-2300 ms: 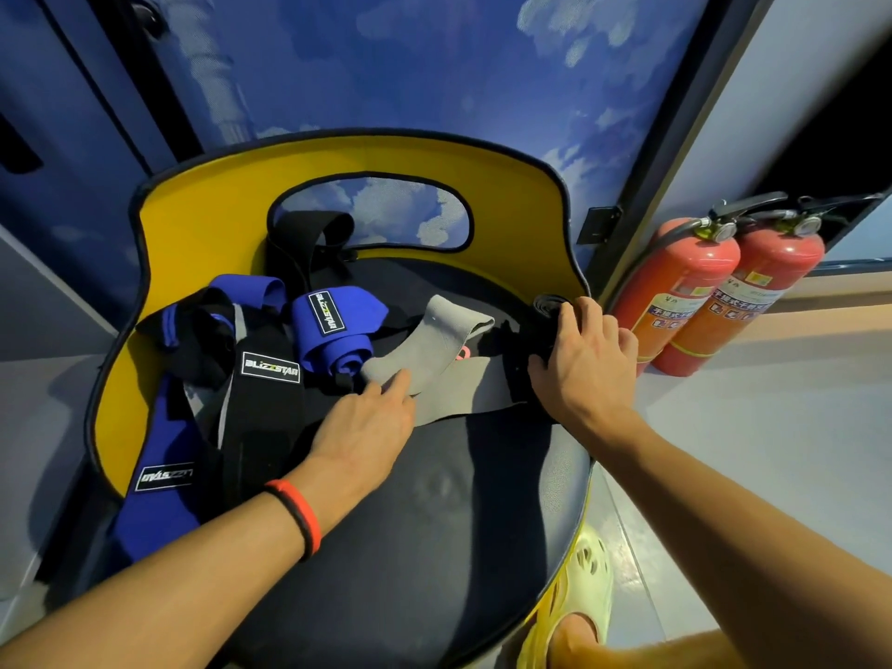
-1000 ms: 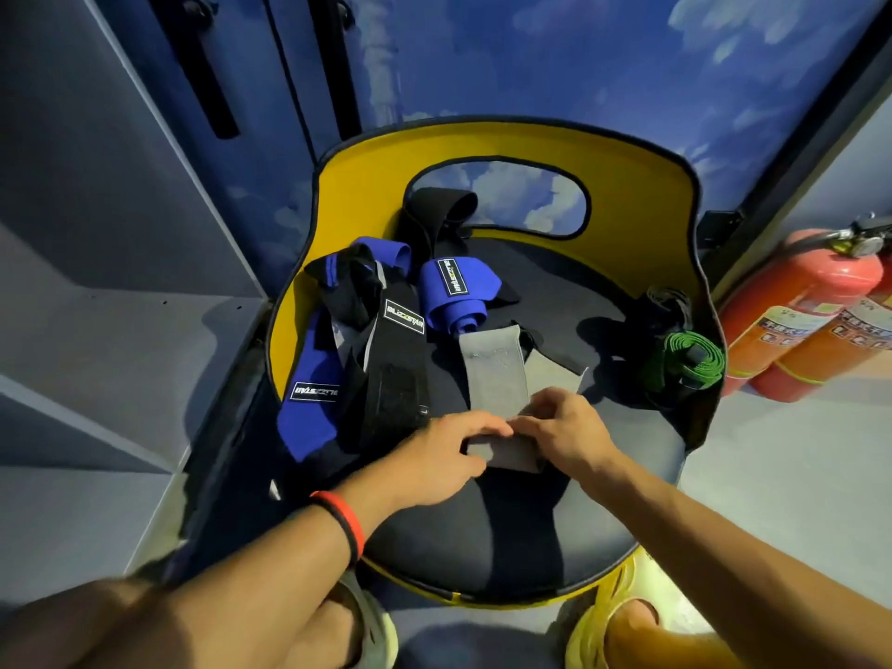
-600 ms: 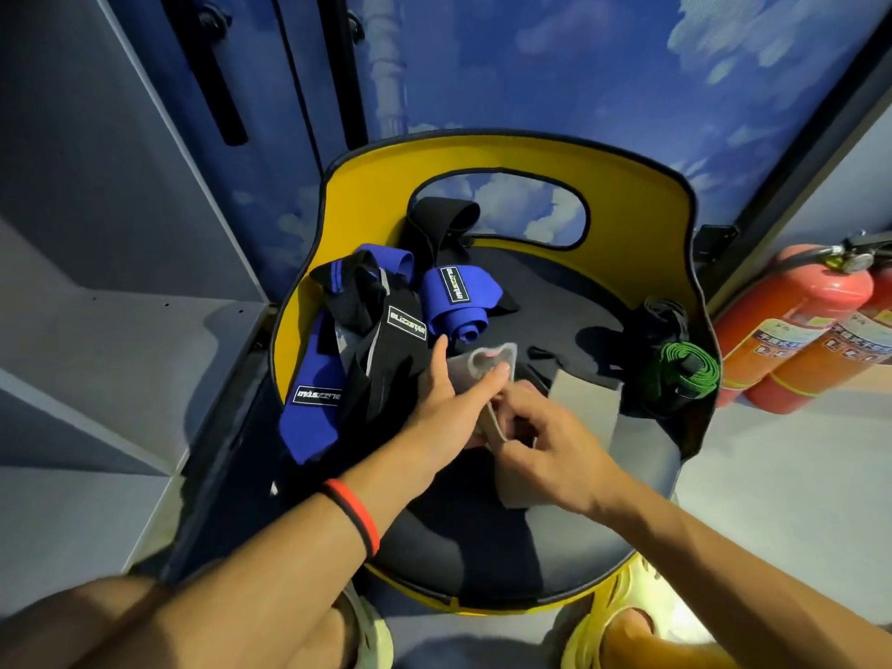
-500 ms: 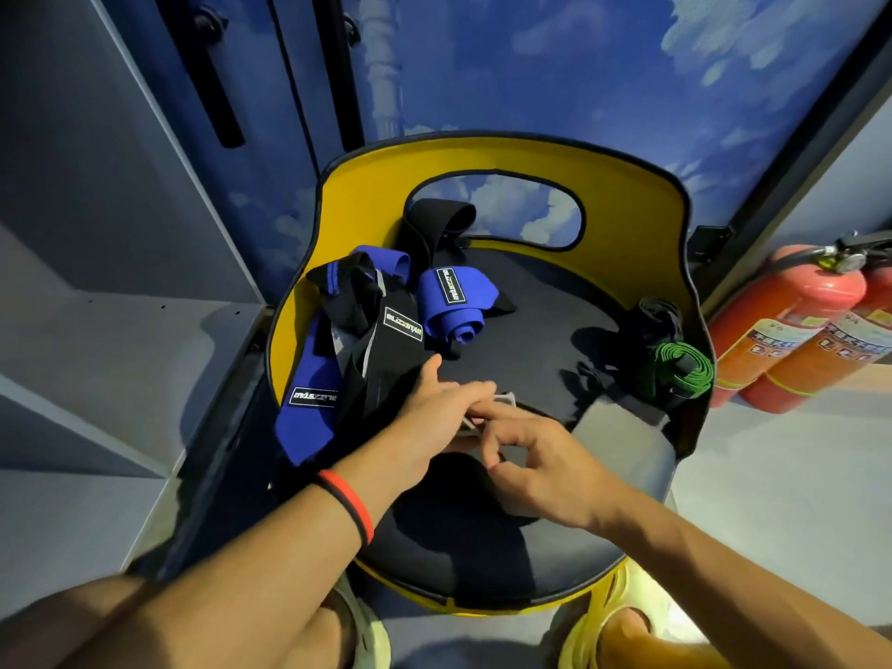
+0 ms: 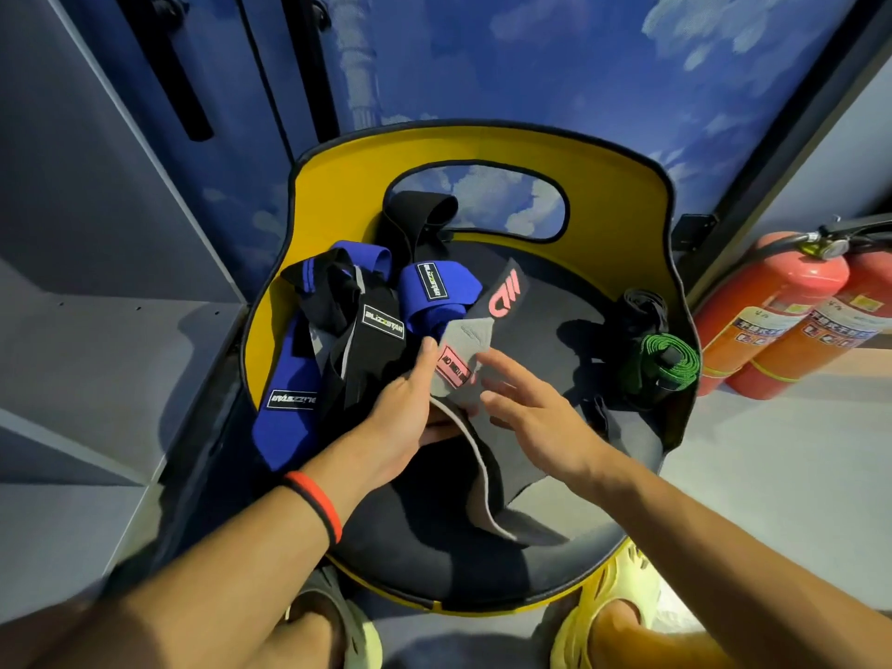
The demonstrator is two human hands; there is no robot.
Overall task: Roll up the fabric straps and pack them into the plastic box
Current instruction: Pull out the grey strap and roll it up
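- Chair point(image 5: 338, 185), yellow shell with a black padded seat point(image 5: 434, 562), carries all the straps. Person stands at its front edge.
- Left hand point(image 5: 405, 412) pinches the grey strap point(image 5: 466, 340): thumb pressed on top beside the strap's pink label, fingers tucked under the fabric. Clamped on it.
- Right hand point(image 5: 531, 412) is spread just beside that strap, fingers straight and apart, holding nothing. Index tip is at the strap's edge; can't tell if it touches.
- Grey strap is lifted above the seat's middle. Its far end turns over to a dark face with a pink logo and points at the backrest. Its near end trails down, grey edge showing, and lies on the seat toward the front edge.
- Blue roll point(image 5: 439, 292) with a white-lettered label lies at the seat's back-left, just beside the grey strap's far end.
- Black strap point(image 5: 381, 325) with a BLIZZSTAR label is draped along the left side of the seat, unrolled.
- Blue strap point(image 5: 285, 403) lies flat at the left edge, partly under the black one, running toward the front-left.
- Another black strap point(image 5: 415, 219) leans loose against the backrest below its cut-out.
- Green roll point(image 5: 668, 362) sits at the seat's right edge, against the shell wall, with a black roll point(image 5: 644, 306) just behind it.
- Red-and-black wristband point(image 5: 318, 504) is on the left wrist.
- Two red fire extinguishers point(image 5: 782, 306) stand on the floor right of the chair.
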